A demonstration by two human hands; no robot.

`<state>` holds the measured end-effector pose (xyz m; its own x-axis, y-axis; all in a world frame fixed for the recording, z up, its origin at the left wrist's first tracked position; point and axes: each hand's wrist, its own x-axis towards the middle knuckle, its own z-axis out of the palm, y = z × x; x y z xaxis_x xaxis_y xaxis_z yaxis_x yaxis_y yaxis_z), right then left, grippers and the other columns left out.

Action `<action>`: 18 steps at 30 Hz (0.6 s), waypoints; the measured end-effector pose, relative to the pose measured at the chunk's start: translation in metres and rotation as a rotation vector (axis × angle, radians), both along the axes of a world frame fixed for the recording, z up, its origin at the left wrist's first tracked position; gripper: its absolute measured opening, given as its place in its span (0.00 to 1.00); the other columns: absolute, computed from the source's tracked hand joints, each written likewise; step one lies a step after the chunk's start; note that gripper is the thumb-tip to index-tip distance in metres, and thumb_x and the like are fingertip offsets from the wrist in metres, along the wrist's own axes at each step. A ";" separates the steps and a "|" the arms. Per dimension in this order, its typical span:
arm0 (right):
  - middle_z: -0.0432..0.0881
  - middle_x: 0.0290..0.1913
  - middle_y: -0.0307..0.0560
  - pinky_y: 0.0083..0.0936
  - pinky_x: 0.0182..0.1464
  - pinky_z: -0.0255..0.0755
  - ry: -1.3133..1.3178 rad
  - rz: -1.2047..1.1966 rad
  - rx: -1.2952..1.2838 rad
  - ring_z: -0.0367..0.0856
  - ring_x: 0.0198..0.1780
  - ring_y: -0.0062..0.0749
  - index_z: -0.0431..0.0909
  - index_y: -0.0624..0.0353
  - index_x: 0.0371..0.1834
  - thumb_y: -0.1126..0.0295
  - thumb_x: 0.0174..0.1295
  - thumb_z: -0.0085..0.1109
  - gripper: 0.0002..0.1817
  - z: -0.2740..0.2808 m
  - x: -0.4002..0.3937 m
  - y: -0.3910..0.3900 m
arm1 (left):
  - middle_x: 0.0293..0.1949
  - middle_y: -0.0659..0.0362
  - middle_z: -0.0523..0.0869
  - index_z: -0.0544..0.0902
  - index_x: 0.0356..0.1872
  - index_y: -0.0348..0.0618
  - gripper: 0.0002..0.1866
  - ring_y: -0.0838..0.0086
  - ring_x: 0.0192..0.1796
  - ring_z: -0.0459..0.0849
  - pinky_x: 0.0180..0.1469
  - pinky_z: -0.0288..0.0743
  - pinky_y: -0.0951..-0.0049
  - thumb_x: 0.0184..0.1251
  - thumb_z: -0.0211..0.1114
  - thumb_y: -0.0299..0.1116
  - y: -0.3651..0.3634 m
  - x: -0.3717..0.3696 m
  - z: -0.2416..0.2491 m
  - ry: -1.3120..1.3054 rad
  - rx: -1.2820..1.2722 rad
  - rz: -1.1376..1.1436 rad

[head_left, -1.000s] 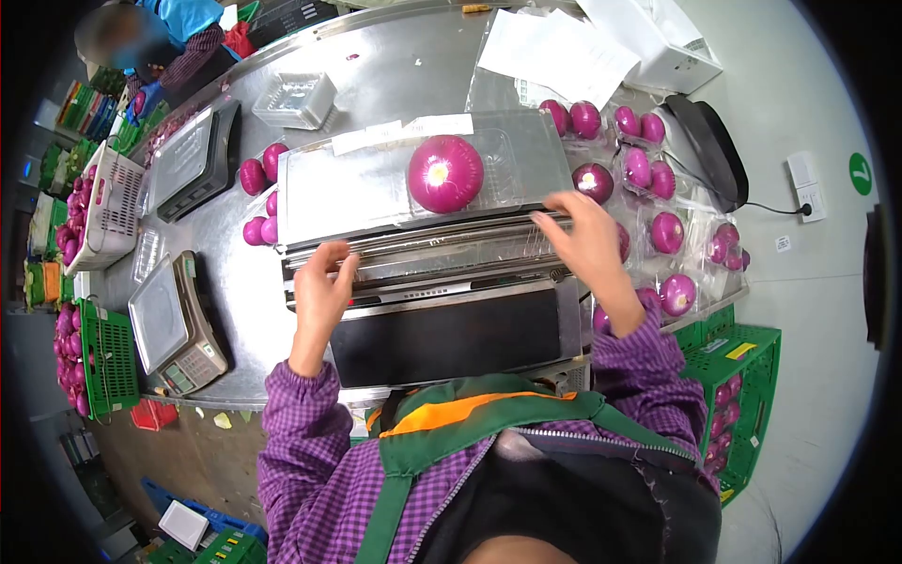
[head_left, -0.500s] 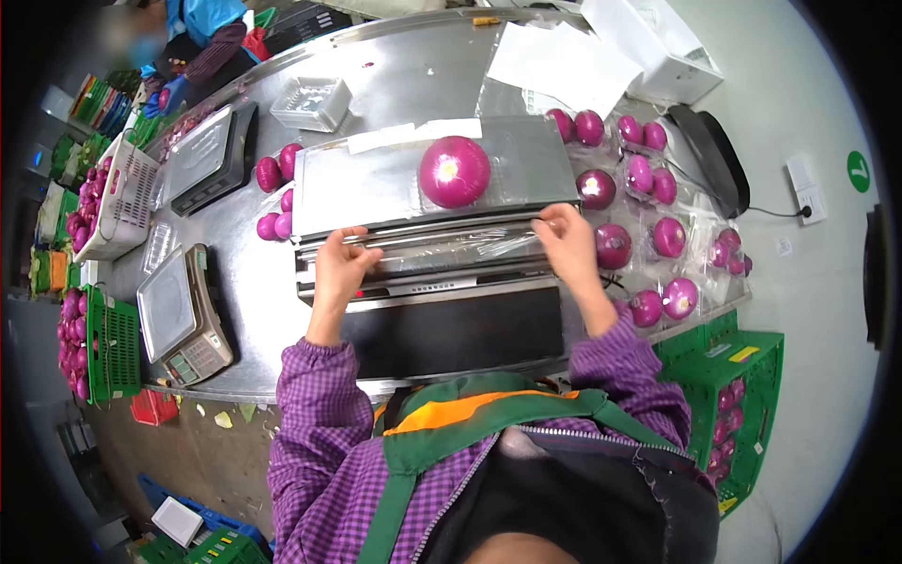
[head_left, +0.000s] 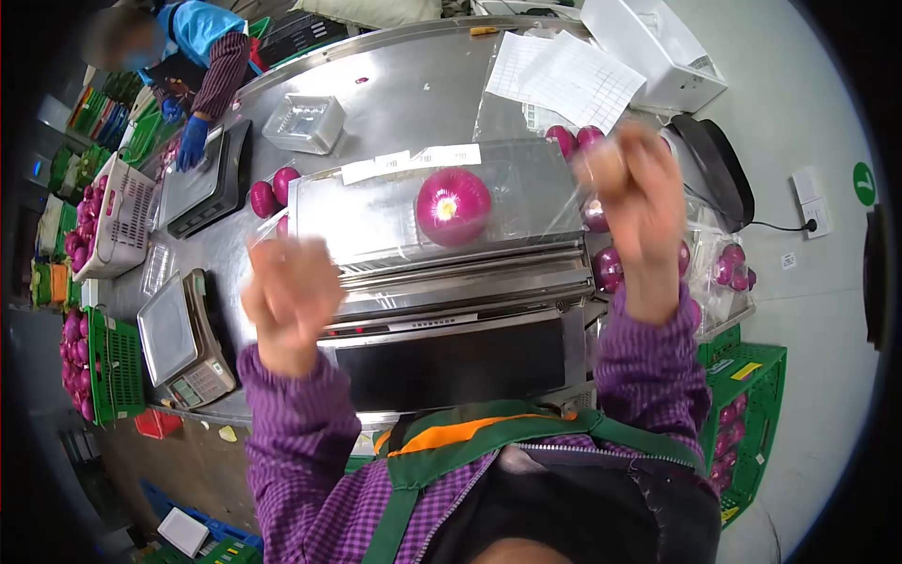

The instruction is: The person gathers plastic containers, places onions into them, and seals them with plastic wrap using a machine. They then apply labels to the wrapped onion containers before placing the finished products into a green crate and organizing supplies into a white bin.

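A large red onion [head_left: 454, 206] sits on the flat metal top of the wrapping machine [head_left: 348, 224], in the middle of the view. Clear plastic film [head_left: 545, 209] stretches across that top, around the onion, with its edges between my two hands. My left hand [head_left: 293, 289], blurred by motion, is closed on the film at the machine's left side. At the right, higher up, my right hand [head_left: 641, 188] is blurred too, its fingers pinched on the film's other corner. Below the top lie the machine's metal rollers and a black plate [head_left: 451, 365].
Scales [head_left: 188, 343] stand at the left, near a clear tray [head_left: 305, 124]. Wrapped onions [head_left: 733, 268] lie at the right, above a green crate [head_left: 766, 423]. Papers [head_left: 568, 77] and a white box [head_left: 658, 52] are at the back. A co-worker's gloved hand [head_left: 193, 141] is over another scale.
My hands have risen from the rollers and moved apart, drawing the film up and away over the machine's top. The co-worker's gloved hand has come down over the far scale.
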<state>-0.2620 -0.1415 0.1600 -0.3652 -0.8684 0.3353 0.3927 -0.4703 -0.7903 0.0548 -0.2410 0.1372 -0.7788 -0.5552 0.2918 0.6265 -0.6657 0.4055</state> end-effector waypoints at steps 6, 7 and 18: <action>0.85 0.47 0.45 0.31 0.56 0.71 1.095 -0.154 0.419 0.81 0.49 0.35 0.79 0.61 0.49 0.64 0.70 0.47 0.15 -0.110 -0.043 -0.131 | 0.46 0.52 0.85 0.82 0.45 0.35 0.19 0.70 0.50 0.83 0.54 0.72 0.72 0.75 0.49 0.42 -0.161 -0.088 -0.118 -1.381 -0.965 0.662; 0.83 0.48 0.48 0.30 0.56 0.72 1.232 0.014 0.524 0.81 0.49 0.33 0.78 0.62 0.51 0.63 0.70 0.47 0.17 -0.120 -0.041 -0.128 | 0.43 0.54 0.86 0.81 0.49 0.35 0.20 0.71 0.46 0.83 0.51 0.73 0.71 0.75 0.49 0.41 -0.151 -0.092 -0.133 -1.356 -1.240 0.750; 0.81 0.41 0.56 0.27 0.31 0.79 0.681 0.370 0.668 0.83 0.32 0.36 0.68 0.69 0.57 0.48 0.69 0.45 0.31 -0.097 -0.011 -0.012 | 0.56 0.50 0.78 0.68 0.63 0.36 0.28 0.67 0.58 0.77 0.61 0.69 0.65 0.76 0.43 0.51 -0.039 -0.048 -0.108 -0.974 -0.263 0.090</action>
